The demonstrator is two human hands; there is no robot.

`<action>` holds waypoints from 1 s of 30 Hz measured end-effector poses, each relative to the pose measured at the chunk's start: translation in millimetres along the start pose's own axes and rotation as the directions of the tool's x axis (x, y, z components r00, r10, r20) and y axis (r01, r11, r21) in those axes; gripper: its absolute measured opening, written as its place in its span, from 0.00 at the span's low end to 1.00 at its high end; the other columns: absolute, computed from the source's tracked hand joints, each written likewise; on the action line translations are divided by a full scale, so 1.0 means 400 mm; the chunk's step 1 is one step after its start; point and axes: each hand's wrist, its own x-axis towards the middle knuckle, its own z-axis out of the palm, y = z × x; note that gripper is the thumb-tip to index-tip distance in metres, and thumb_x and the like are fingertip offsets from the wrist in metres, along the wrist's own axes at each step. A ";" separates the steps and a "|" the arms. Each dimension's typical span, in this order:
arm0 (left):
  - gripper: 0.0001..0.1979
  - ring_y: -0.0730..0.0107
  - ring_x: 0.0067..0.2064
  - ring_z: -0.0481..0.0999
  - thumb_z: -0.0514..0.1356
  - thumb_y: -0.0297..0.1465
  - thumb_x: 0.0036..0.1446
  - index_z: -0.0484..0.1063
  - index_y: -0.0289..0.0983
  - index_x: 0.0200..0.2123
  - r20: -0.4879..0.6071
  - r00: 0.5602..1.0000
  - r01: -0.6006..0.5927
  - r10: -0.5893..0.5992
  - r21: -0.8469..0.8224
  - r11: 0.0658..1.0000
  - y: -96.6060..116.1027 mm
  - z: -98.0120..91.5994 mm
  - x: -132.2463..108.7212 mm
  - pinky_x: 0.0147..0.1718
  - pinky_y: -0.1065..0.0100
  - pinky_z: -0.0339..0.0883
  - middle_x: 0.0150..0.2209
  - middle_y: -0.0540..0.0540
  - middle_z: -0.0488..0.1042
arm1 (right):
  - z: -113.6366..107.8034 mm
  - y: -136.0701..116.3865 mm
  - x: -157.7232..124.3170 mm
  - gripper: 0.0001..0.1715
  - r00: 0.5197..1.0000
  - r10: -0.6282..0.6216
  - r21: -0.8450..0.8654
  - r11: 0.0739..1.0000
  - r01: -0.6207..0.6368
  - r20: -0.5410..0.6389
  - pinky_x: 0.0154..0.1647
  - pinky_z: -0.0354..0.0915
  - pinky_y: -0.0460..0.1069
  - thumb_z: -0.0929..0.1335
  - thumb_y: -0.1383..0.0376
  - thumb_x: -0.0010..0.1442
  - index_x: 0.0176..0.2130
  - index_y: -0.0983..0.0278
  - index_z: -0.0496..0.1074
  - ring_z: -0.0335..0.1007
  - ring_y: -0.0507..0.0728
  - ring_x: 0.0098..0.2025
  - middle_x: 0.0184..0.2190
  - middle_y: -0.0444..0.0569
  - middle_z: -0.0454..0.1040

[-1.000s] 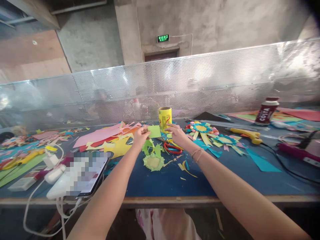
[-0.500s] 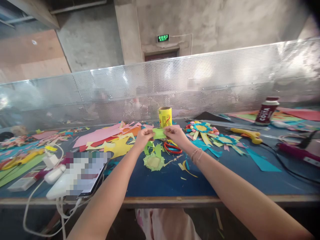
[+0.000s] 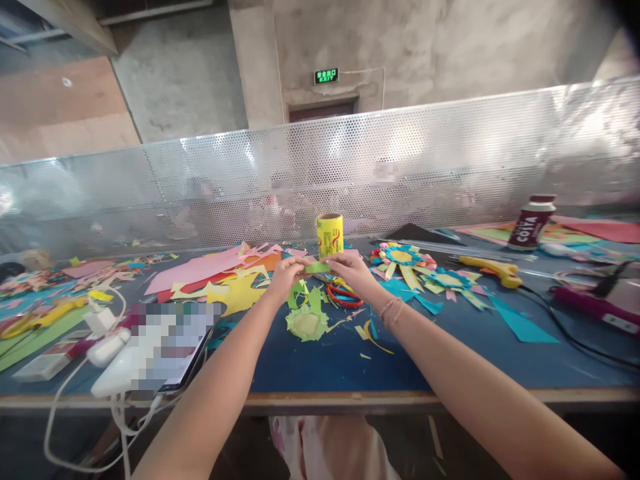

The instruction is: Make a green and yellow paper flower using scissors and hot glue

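Note:
A small light-green paper piece [image 3: 318, 267] hangs above the blue table [image 3: 320, 363], pinched between both hands and folded flat. My left hand [image 3: 287, 275] grips its left end, my right hand [image 3: 351, 269] its right end; both are closed on it. Below them lie a green cut-out paper flower [image 3: 307, 321] and red-handled scissors [image 3: 345, 296]. A yellow roll [image 3: 330, 235] stands just behind the hands.
Pink, yellow and red paper scraps [image 3: 215, 277] lie left, finished paper flowers [image 3: 403, 255] right. A tablet [image 3: 163, 347] and white charger with cables [image 3: 107, 347] sit front left. A yellow glue gun [image 3: 493, 268], a brown bottle [image 3: 533, 221] and a perforated metal screen [image 3: 350, 173] stand behind.
The green paper was an open square held mainly by my left hand. My right hand came onto it, and it has been folded down into a narrow strip between both hands.

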 end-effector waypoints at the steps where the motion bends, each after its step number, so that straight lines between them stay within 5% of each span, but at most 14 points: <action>1: 0.04 0.73 0.30 0.72 0.60 0.30 0.42 0.69 0.34 0.24 0.002 1.000 -0.013 0.013 0.015 1.000 -0.002 0.000 0.001 0.35 0.66 0.69 0.26 0.49 0.71 | 0.001 -0.001 0.000 0.10 1.000 -0.021 -0.037 0.999 0.020 -0.005 0.38 0.69 0.51 0.68 0.61 0.46 0.29 0.64 0.73 0.71 0.54 0.33 0.31 0.48 0.76; 10: 0.16 0.73 0.29 0.72 0.67 0.30 0.36 0.66 0.35 0.31 -0.031 0.996 -0.077 0.080 0.088 0.993 -0.018 -0.004 0.005 0.31 0.68 0.69 0.27 0.50 0.73 | 0.000 0.008 0.005 0.13 0.997 -0.074 -0.102 0.992 0.074 0.004 0.36 0.68 0.50 0.70 0.65 0.42 0.33 0.65 0.71 0.71 0.53 0.34 0.34 0.49 0.75; 30: 0.12 0.72 0.32 0.73 0.66 0.27 0.37 0.70 0.34 0.29 0.007 0.997 -0.080 0.080 0.110 0.991 -0.008 0.006 -0.003 0.34 0.66 0.69 0.31 0.47 0.75 | 0.004 0.023 0.007 0.14 0.998 -0.024 -0.004 1.000 0.025 0.059 0.36 0.68 0.49 0.69 0.65 0.44 0.35 0.65 0.72 0.71 0.52 0.30 0.29 0.46 0.75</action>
